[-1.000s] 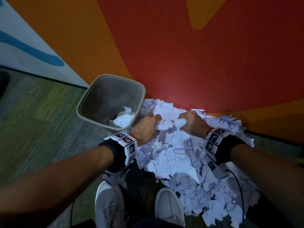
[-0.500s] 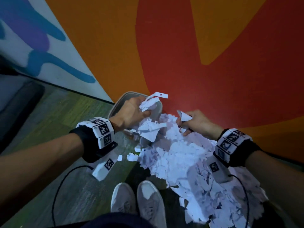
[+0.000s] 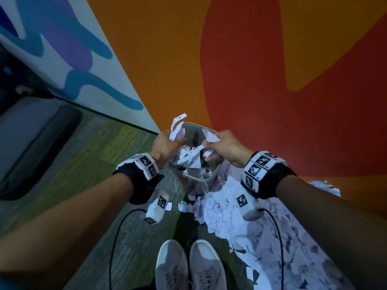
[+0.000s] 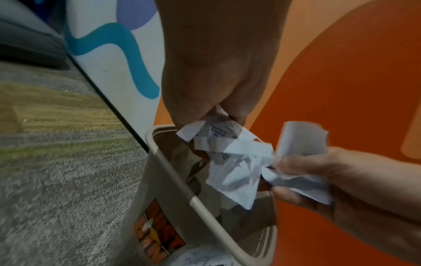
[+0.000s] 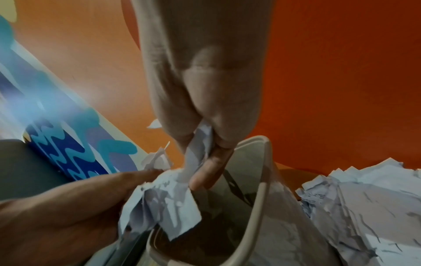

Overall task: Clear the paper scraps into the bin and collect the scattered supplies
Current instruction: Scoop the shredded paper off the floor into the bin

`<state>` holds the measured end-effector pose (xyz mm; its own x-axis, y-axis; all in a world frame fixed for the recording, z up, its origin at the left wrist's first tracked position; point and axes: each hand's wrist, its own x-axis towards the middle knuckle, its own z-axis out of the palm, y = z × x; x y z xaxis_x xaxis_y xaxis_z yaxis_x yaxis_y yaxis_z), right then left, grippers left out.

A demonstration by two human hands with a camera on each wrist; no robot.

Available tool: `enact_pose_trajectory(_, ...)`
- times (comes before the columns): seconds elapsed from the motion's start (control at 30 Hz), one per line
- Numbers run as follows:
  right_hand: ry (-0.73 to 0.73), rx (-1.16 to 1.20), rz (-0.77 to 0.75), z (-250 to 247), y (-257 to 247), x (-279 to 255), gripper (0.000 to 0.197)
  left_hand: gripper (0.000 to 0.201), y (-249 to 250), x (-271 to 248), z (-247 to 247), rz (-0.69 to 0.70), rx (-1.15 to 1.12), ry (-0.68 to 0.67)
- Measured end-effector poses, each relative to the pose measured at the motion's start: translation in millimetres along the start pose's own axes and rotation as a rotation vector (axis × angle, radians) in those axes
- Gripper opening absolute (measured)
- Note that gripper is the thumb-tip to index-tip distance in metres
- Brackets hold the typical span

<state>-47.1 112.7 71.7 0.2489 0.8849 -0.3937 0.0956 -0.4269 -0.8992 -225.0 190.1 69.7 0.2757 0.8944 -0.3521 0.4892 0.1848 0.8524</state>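
Observation:
A grey bin [image 3: 193, 179] stands on the carpet against the orange wall. Above its mouth my left hand [image 3: 165, 143] and right hand [image 3: 222, 146] each grip a bunch of white paper scraps [image 3: 188, 158]. The left wrist view shows scraps [image 4: 230, 156] pinched in my left hand [image 4: 212, 109] over the bin rim [image 4: 200, 205], the right hand [image 4: 318, 171] facing it. In the right wrist view my right hand [image 5: 200, 144] clamps a strip of scraps [image 5: 193, 162] over the bin [image 5: 262, 189]. A big pile of scraps [image 3: 251, 222] lies on the floor, right of the bin.
A painted wall [image 3: 251, 70] rises right behind the bin. My two shoes [image 3: 190, 266] stand below the pile's left edge. A dark cushion-like object [image 3: 31, 143] lies at far left. Cables [image 3: 117, 237] hang from both wrists. Carpet [image 3: 94, 160] lies left of the bin.
Both hands lifted bunches of scraps from the floor pile and carried them up and left to above the bin. The head view tilted upward.

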Motion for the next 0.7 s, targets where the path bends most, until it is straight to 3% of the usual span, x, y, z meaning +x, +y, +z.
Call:
enact_pose_trajectory(0.1, 0.077, -0.241, -0.031, 5.4, 8.0, 8.7, 0.009, 0.036, -1.5, -0.1, 3.2, -0.001, -0.022, 0.007)
enact_pose_trajectory(0.3, 0.076, -0.299, -0.005, 4.4, 16.4, 19.1, 0.01, 0.062, -9.2, 1.9, 3.0, -0.066, -0.022, -0.068)
enact_pose_trajectory(0.47, 0.005, -0.243, -0.021, -4.2, 9.7, 10.8, 0.035, 0.043, 0.2, -4.3, 6.0, -0.062, -0.003, -0.104)
enact_pose_trajectory(0.6, 0.04, -0.219, -0.083, -24.6, 8.1, -7.7, 0.028, 0.017, 18.0, -23.4, 16.8, 0.044, 0.069, -0.15)
enact_pose_trajectory(0.7, 0.104, -0.181, -0.093, -48.2, 25.8, -35.6, 0.021, 0.012, 30.3, -47.6, 38.9, 0.179, 0.108, -0.29)
